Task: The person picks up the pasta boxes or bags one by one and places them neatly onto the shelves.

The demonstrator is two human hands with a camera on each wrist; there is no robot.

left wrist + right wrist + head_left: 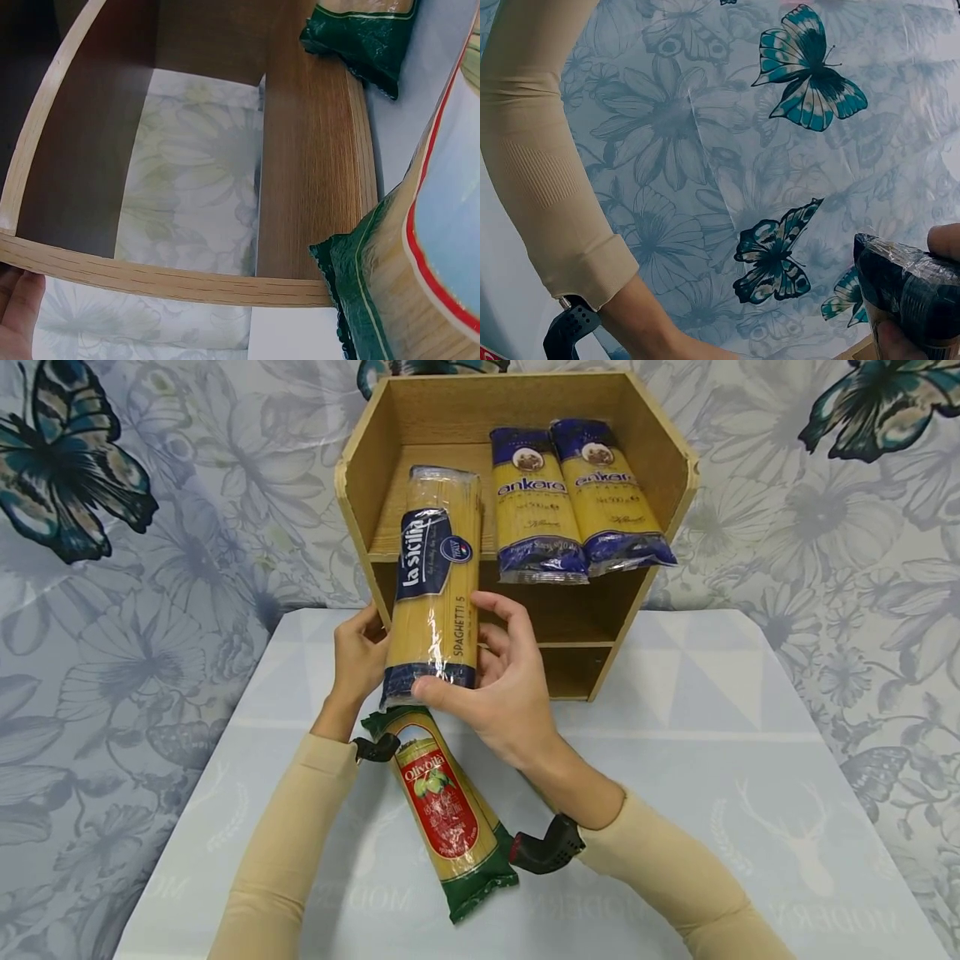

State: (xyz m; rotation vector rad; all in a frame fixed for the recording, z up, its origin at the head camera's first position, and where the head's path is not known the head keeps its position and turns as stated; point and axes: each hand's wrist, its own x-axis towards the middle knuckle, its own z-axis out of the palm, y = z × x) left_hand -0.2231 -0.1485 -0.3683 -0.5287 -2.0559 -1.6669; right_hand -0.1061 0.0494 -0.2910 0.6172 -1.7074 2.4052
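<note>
My right hand [510, 681] grips the lower part of a La Sicilia spaghetti pack [438, 568], thumb at the front and fingers along its right side. The pack slants upright before the left part of a wooden shelf unit [363, 502]. In the right wrist view, a thumb and finger [945, 241] pinch its dark end [907, 289]. My left hand [360, 652] holds the unit's left side, partly hidden behind the spaghetti pack; its fingers [22, 311] curl at the wooden edge in the left wrist view. Below, an Olivoila pasta pack [442, 802] lies on the table.
Two Ankara pasta packs [532, 510] lean side by side in the unit's upper right. Another green-ended pack [364, 45] appears at the top of the left wrist view. The unit's lower compartments [577, 668] sit above the pale table [675, 827]. Butterfly-patterned cloth [187, 527] hangs behind.
</note>
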